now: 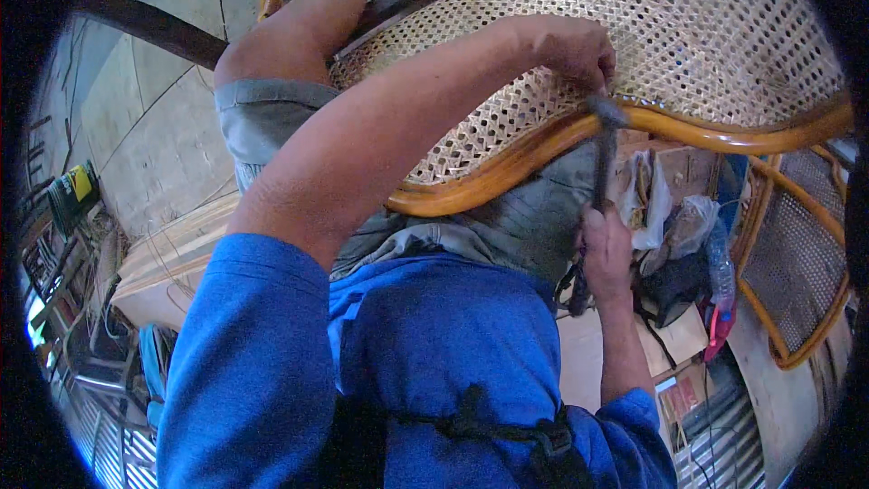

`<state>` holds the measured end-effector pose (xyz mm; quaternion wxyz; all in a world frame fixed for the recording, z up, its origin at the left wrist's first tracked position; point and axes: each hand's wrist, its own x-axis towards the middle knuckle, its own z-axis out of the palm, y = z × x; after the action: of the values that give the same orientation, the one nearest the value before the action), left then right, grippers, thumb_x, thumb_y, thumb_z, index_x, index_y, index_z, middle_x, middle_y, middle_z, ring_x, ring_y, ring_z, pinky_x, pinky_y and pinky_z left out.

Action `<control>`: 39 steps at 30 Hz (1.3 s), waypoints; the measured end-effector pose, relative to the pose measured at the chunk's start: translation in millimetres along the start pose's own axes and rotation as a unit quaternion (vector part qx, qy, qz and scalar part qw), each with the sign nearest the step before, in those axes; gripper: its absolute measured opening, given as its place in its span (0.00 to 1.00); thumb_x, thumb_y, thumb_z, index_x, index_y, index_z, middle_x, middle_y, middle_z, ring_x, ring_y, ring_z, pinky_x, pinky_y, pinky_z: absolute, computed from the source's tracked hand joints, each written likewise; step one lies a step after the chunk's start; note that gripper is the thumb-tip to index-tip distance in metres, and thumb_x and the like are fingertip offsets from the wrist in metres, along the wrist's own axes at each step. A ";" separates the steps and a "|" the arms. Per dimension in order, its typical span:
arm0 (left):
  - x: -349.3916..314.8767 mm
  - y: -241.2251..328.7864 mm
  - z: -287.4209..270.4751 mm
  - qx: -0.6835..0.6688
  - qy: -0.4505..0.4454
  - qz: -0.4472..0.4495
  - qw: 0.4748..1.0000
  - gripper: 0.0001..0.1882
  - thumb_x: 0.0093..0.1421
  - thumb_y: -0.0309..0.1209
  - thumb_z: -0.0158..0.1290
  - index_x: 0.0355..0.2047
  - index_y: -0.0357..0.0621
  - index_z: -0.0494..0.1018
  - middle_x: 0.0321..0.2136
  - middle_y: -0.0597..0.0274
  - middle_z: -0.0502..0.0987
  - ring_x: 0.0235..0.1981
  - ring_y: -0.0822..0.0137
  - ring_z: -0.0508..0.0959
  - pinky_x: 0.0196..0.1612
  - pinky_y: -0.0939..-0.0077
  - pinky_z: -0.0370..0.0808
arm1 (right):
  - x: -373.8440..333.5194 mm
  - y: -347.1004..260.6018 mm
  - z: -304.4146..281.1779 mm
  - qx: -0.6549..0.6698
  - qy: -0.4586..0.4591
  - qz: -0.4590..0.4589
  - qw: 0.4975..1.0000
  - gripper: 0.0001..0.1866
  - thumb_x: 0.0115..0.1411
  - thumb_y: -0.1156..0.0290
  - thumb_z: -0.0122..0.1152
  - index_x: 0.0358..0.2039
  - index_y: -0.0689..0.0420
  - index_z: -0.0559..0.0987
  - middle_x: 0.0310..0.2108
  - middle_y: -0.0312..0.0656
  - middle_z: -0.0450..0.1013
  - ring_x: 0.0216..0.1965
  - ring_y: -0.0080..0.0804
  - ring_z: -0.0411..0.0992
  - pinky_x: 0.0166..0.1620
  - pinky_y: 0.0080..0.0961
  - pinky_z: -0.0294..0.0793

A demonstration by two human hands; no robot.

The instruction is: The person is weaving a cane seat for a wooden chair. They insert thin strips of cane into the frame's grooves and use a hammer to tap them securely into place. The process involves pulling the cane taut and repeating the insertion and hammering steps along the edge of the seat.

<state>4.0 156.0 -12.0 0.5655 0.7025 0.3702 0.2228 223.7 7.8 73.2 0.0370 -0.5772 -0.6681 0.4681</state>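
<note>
In the head view I have the wavy wooden rim (493, 188) as my nearest edge, running across the lap, with the woven cane panel (706, 36) spreading away beyond it. The left hand (575, 52) is over the weave just inside that rim; its fingers curl downward, and I cannot tell whether they are closed on anything. Below the rim, the right hand (605, 249) has its fingers wrapped around the handle of the hammer (605, 149), whose head is up at the rim, near the left hand. Weave extends on both sides of the left hand, giving me room sideways; the torso limits me below.

I count one hammer, one plastic bottle (721, 263) and one black bag (677, 288), with a second woven frame (797, 249) standing at right. The panel lies across the person's lap; sheet flooring (154, 113) and stacked boards (167, 263) fill the left.
</note>
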 end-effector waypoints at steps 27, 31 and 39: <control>-90.0 91.1 71.6 -0.787 0.214 0.035 0.578 0.41 0.54 0.67 0.30 0.43 0.38 0.67 0.41 0.53 0.72 0.42 0.58 0.71 0.47 0.66 0.66 | 28.6 -62.5 14.6 0.051 0.249 -0.132 0.958 0.12 0.53 0.79 0.54 0.40 0.62 0.73 0.37 0.40 0.72 0.39 0.26 0.69 0.44 0.21 0.67; -87.4 91.9 83.4 -0.749 0.260 0.040 0.608 0.40 0.55 0.67 0.28 0.41 0.39 0.67 0.37 0.56 0.72 0.38 0.63 0.71 0.45 0.71 0.65 | 46.1 -58.0 37.0 0.005 0.281 -0.176 0.944 0.12 0.54 0.80 0.54 0.41 0.61 0.72 0.34 0.39 0.73 0.37 0.27 0.71 0.42 0.22 0.69; -88.7 87.5 97.3 -0.634 0.321 -0.039 0.703 0.28 0.62 0.53 0.35 0.40 0.40 0.70 0.35 0.61 0.73 0.39 0.65 0.71 0.46 0.74 0.64 | 43.4 -43.4 23.6 0.112 0.193 -0.148 0.964 0.06 0.55 0.78 0.54 0.34 0.63 0.75 0.31 0.35 0.73 0.33 0.20 0.69 0.38 0.18 0.68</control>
<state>43.0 18.7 56.0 0.7323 0.0495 0.3276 0.5949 163.5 33.6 67.7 0.2983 -0.5439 -0.6694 0.4087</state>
